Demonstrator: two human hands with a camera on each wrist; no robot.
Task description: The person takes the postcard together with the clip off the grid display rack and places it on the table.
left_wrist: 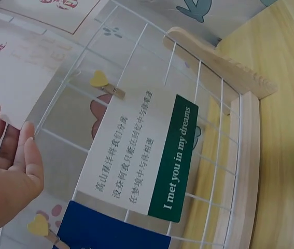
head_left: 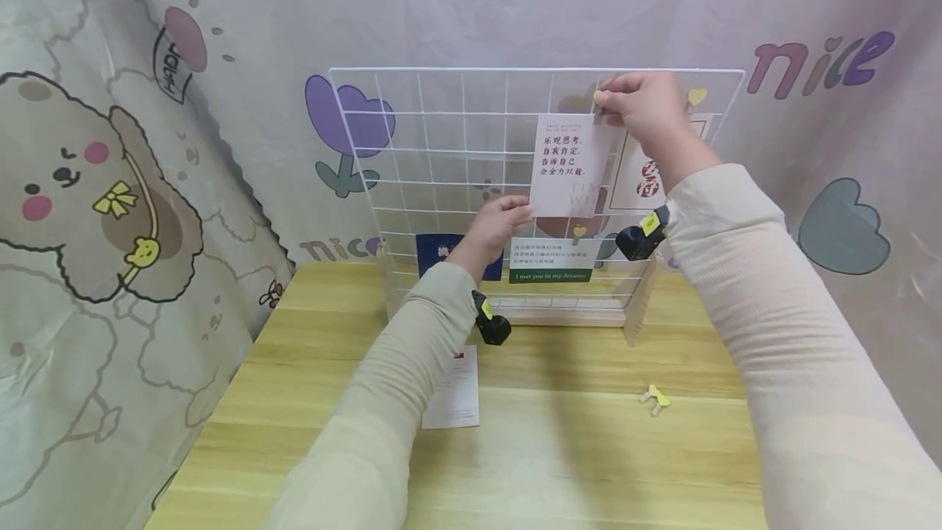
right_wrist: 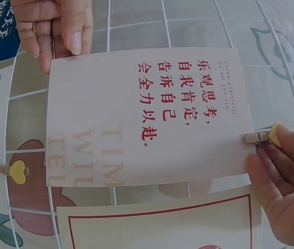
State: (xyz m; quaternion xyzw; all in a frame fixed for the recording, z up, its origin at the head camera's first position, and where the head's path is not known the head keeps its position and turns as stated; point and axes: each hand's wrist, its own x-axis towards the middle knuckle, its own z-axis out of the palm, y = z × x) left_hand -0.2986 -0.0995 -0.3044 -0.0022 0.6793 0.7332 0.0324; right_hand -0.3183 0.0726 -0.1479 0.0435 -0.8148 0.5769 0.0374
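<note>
A pale card with red writing [head_left: 559, 186] stands upright against the white wire grid [head_left: 464, 150]. My left hand [head_left: 496, 227] pinches it at its lower left corner. Up at the card's top edge, my right hand [head_left: 648, 109] grips a small wooden clothespin with a yellow heart [right_wrist: 258, 137], its tip over the card's edge. Just right of this card hangs a red-framed card [right_wrist: 157, 223], partly behind my right arm. Lower on the grid, a green-and-white card [left_wrist: 136, 150] hangs from another heart clothespin [left_wrist: 108, 85]. Beside it is a dark blue card [left_wrist: 110, 228], partly behind my left hand.
The grid stands on wooden feet [head_left: 639, 309] on a wood-grain table [head_left: 589, 448]. Near my left forearm a white card [head_left: 452, 399] lies flat. Loose heart clothespins [head_left: 657, 397] lie at the right. A printed curtain [head_left: 243, 6] hangs behind.
</note>
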